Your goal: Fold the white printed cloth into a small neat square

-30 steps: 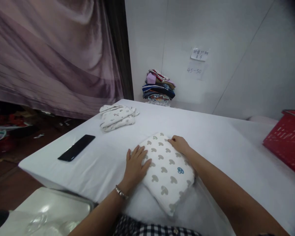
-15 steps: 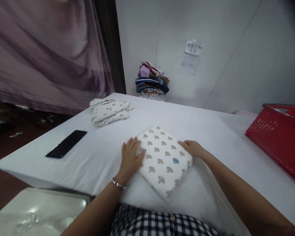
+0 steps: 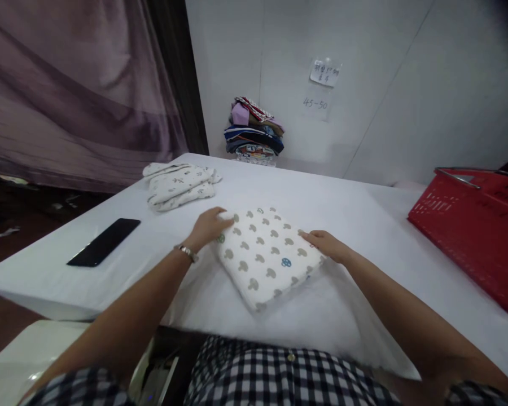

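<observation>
A folded white cloth printed with grey mushrooms, and a blue one among them, is between my two hands over the front part of the white-covered table. My left hand grips its left corner, thumb on top and fingers curled at the edge. At the opposite corner, my right hand pinches the cloth, its fingertips partly hidden beneath. A second, loosely folded white cloth with a small dark print lies farther back on the left.
A black phone-like slab lies on the table's left side. To the right stands a red plastic basket with metal handles. Behind the table's far edge a stack of folded clothes rises against the wall. A pale plastic-looking surface is at lower left.
My left hand has gone from lying spread on the cloth's left side to gripping its left corner, which has shifted outward. The right hand keeps its corner. The whole view has shifted slightly.
</observation>
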Available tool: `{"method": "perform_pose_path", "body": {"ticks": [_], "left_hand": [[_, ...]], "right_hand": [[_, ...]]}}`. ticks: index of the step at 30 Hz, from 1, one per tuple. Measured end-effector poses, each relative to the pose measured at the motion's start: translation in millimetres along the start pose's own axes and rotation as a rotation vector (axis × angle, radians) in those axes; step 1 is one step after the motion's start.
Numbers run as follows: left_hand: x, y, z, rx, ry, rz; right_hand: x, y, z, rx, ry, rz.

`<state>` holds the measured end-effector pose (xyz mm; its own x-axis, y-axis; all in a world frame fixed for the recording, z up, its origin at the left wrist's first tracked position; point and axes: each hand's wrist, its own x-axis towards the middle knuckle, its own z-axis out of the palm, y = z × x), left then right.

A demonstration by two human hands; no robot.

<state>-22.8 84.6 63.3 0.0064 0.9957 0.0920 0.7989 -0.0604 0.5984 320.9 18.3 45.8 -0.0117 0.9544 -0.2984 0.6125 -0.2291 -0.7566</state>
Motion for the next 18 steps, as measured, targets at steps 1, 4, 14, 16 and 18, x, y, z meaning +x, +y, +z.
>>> {"method": "perform_pose_path", "body": {"ticks": [1,4,14,16,18], "left_hand": [[16,5,-3.2,0.024,0.039,0.053],[60,16,-7.4,0.068,0.080,0.125],[-15,10,8.5,0.035,0.072,0.107],[-49,8,11.6,0.010,-0.005,0.016],[-77,7,17.8,-0.043,-0.089,-0.050]], "right_hand": [[3,-1,2,0.031,0.034,0.005],[18,-7,8,0.052,0.156,0.040],[8,28,16,0.016,0.497,-0.221],[-4,33,18,0.041,0.509,-0.240],[-13,33,20,0.074,0.452,-0.211]]}}
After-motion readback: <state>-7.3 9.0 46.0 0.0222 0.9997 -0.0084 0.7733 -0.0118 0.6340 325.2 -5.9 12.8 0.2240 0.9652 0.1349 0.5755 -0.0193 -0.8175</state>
